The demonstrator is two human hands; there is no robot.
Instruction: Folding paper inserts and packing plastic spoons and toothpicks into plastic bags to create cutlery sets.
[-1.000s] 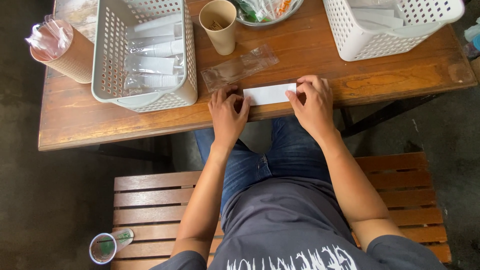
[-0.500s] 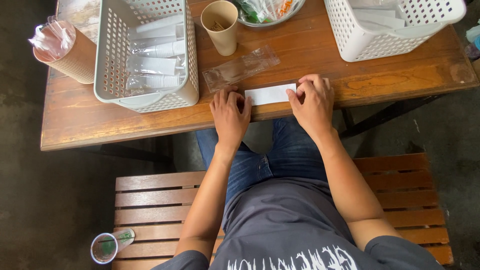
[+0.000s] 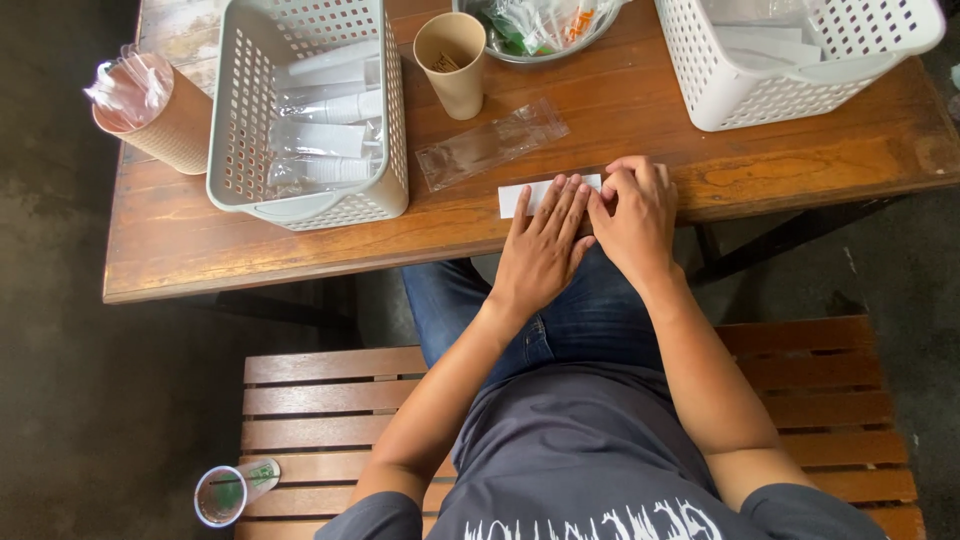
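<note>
A narrow white paper strip (image 3: 518,197) lies near the front edge of the wooden table (image 3: 300,250). My left hand (image 3: 542,245) rests flat on the strip's middle, fingers pressed together and pointing away from me. My right hand (image 3: 636,213) sits right beside it, fingers curled down on the strip's right end. Only the strip's left end shows; the rest is hidden under my hands. A clear plastic sleeve (image 3: 490,143) lies just beyond the strip.
A grey perforated basket (image 3: 310,105) holds several packed clear sleeves at the left. A white basket (image 3: 790,55) stands at the right. Between them are a paper cup (image 3: 452,62) and a metal bowl (image 3: 540,30). A plastic-lined cup (image 3: 150,108) stands far left. I sit on a slatted bench (image 3: 320,400) with a plastic cup (image 3: 228,492) on it.
My left hand has slid right along the strip, from its left end to its middle, now touching my right hand. The strip's left end is uncovered.
</note>
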